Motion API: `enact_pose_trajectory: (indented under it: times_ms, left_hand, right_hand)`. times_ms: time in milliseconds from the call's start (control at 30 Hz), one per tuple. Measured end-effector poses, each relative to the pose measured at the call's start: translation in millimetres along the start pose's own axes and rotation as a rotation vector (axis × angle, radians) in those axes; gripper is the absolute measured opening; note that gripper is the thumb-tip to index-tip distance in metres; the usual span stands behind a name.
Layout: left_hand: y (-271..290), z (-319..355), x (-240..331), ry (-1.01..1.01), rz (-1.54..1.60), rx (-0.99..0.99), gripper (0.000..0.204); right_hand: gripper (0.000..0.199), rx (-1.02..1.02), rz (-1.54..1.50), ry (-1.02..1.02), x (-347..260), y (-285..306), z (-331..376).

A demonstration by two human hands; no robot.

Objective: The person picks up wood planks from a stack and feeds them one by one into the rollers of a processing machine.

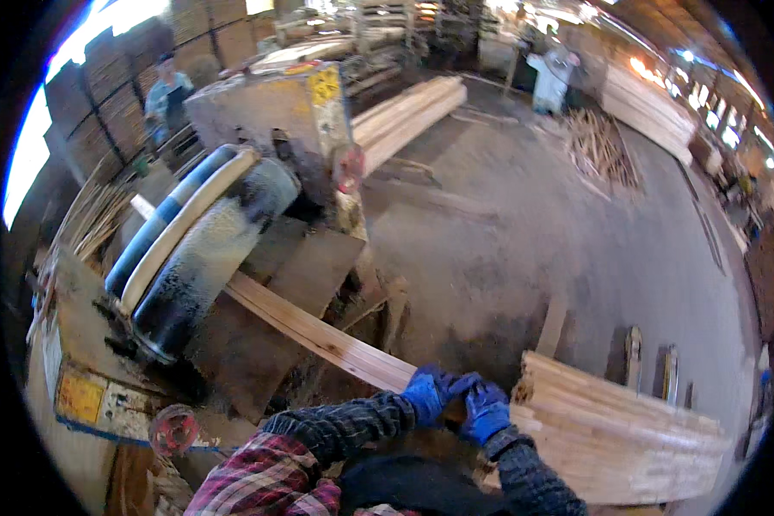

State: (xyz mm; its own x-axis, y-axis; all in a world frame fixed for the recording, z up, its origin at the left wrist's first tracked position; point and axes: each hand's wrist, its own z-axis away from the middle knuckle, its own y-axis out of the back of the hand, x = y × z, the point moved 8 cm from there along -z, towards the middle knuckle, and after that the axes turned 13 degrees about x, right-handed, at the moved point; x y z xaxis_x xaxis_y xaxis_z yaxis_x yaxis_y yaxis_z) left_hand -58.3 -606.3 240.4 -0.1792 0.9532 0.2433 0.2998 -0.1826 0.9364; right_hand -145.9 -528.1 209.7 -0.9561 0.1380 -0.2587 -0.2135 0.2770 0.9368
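A long, pale wooden board [322, 340] slants from under the machine's rollers [206, 249] down toward me. At its near end, my left hand [427, 396] in a blue glove is closed on the wood. Right beside it is my right hand [485, 411], also gloved in blue, with its fingers bent in toward the left one. What lies within the right fingers, if anything, is hidden. Just right of that hand lies a thick stack of boards [619, 430], its ends facing me.
The machine's scuffed housing [266, 112] rises behind the rollers, with red handwheels [173, 430] on its frame. More boards [413, 116] lie beyond it. A person [167, 99] stands at the far left, another [553, 79] farther back near a pile of sticks [600, 146].
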Motion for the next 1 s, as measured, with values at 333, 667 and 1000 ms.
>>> enact_pose_trajectory:
  times_ms: [333,667,1000]
  left_hand:
    - [43,46,-93,0.117,-0.236,-0.313,0.09]
    - [48,66,-170,0.444,-0.317,-0.888,0.071]
    - [-239,-103,-55,0.248,0.558,-1.131,0.083]
  right_hand:
    - [0.08,0.371,-0.094,-0.868,164,105,264]
    - [0.08,0.231,-0.375,-1.406,208,30,433]
    - [0.074,0.747,-0.86,-1.757,342,-100,417]
